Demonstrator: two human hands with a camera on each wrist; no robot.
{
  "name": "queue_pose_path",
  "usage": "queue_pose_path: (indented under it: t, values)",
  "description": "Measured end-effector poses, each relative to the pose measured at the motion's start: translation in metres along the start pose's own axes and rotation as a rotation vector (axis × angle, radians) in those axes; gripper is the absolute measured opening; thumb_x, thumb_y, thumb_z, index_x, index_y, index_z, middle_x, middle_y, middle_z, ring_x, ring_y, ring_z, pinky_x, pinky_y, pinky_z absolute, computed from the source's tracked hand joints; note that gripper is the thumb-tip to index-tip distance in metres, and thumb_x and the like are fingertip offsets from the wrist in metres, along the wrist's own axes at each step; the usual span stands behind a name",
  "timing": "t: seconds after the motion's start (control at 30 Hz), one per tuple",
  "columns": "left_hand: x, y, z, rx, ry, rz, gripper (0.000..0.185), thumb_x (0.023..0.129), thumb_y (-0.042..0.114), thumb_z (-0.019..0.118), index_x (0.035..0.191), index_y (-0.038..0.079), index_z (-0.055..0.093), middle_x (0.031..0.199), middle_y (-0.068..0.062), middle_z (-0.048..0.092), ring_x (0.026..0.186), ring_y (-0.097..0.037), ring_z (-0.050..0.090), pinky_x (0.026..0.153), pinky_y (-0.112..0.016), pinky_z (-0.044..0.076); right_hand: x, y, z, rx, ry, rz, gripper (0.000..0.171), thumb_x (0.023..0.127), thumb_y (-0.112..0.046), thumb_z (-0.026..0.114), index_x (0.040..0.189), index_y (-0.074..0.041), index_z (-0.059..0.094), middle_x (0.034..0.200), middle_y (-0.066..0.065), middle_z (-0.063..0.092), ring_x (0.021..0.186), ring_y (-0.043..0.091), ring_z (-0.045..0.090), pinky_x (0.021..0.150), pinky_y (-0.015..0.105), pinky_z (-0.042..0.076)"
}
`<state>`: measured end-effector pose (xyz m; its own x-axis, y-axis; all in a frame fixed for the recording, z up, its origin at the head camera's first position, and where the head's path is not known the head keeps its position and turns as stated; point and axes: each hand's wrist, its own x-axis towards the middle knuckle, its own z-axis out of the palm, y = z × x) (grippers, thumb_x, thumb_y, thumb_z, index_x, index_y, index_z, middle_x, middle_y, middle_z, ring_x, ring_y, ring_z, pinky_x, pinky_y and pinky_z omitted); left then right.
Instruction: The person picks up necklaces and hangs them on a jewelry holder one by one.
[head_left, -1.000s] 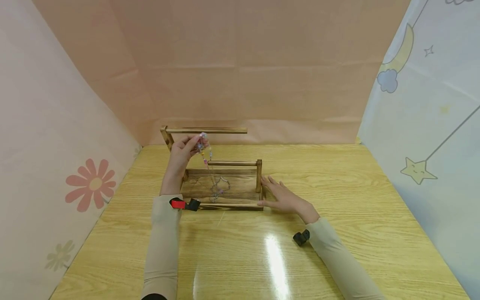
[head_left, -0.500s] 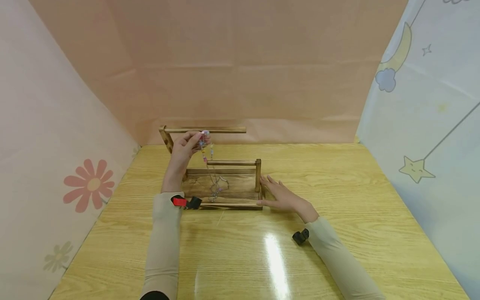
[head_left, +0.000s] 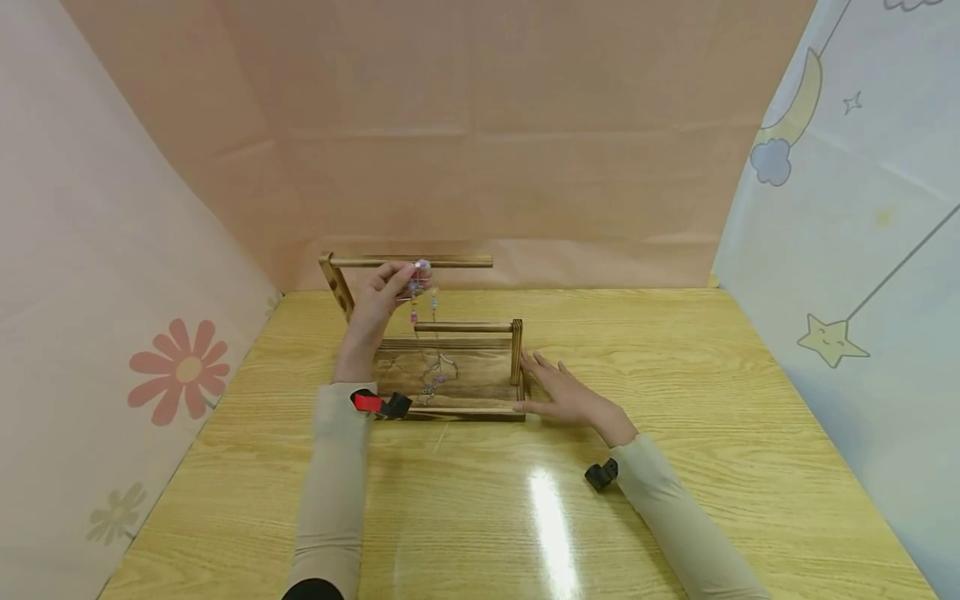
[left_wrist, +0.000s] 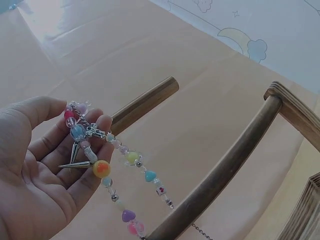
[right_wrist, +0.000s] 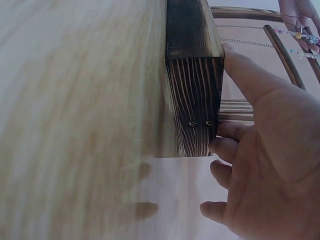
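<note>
My left hand (head_left: 381, 296) pinches a beaded necklace (left_wrist: 125, 215) between thumb and fingers. Its pastel beads and metal spikes show in the left wrist view; its chain hangs down into the tray of a dark-grained wooden jewelry stand (head_left: 480, 367). The hand is just in front of the stand's upper bar (head_left: 457, 261), with the beads hanging near the left end of the lower bar (head_left: 476, 327). My right hand (head_left: 566, 396) rests against the stand's right end, fingers spread and fairly straight, thumb at the front corner. In the right wrist view its fingertips touch the end board (right_wrist: 195, 105).
The stand sits on a wood-grain table (head_left: 675, 500). A plain peach backdrop (head_left: 480, 167) rises behind, with patterned panels on the left (head_left: 112, 250) and right (head_left: 885, 250). The upper bar's right end is free, held only by the left post (head_left: 337, 283).
My left hand has moved slightly to the right with the necklace, along the upper bar, and the hanging beads have shifted right too. My right hand stays at the stand's end.
</note>
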<state>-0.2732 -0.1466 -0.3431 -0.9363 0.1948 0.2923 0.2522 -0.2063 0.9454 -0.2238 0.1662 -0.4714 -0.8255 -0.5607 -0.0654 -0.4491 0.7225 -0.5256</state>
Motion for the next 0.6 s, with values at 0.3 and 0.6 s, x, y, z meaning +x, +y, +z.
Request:
queue_pose_path:
  t: [0.3,0.6]
  values:
    - [0.0033,-0.0019,0.0047,0.002,-0.011,0.007,0.023,0.093,0.028,0.057,0.103,0.008,0.063,0.097,-0.001,0.067,0.091,-0.015,0.066,0.089,-0.031,0.048,0.0003,0.0013,0.0003,0.007,-0.002,0.001,0.087,0.086,-0.059,0.052,0.150,-0.016,0.011,0.156,0.010,0.007,0.143,0.026,0.003,0.114,0.053,0.001]
    - [0.0090,-0.0012,0.0072,0.032,-0.018,0.015,0.026,0.092,0.031,0.058,0.100,0.007,0.063,0.097,-0.002,0.067,0.093,-0.017,0.066,0.088,-0.031,0.049,0.0002,0.0007,0.0004,0.007,0.000,-0.003,0.088,0.086,-0.059,0.052,0.150,-0.016,0.010,0.156,0.010,0.008,0.143,0.026,0.003,0.114,0.052,0.001]
